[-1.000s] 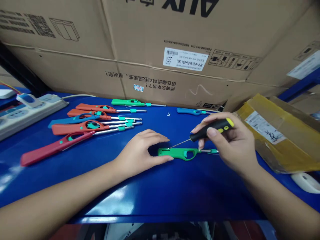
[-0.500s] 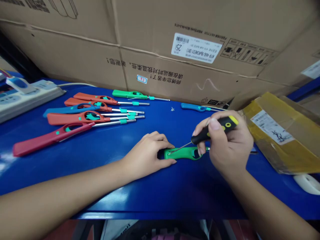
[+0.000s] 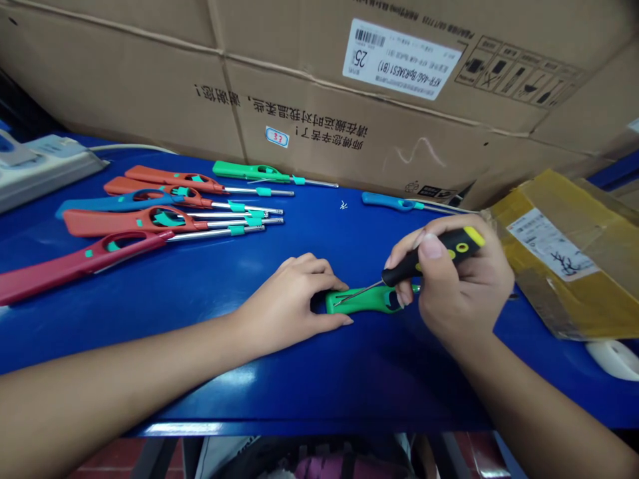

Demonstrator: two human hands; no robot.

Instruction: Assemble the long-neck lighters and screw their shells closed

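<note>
Screwdriver (image 3: 428, 257) in snug right grip (image 3: 462, 286), lighter (image 3: 368, 303) within part-spread left grip (image 3: 289, 299)

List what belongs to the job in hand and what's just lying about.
In the job:
black-and-yellow metal screwdriver, in right hand
green plastic lighter, held by left hand

Apparently lying about:
red, orange, blue, green lighters, possibly related
yellow-taped cardboard box
white plastic power strip
white rounded object

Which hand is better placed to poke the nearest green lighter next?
The right hand, I think: it holds the screwdriver, its tip at one end of the green lighter. The left hand curls around that end, so seems better for steadying it.
</note>
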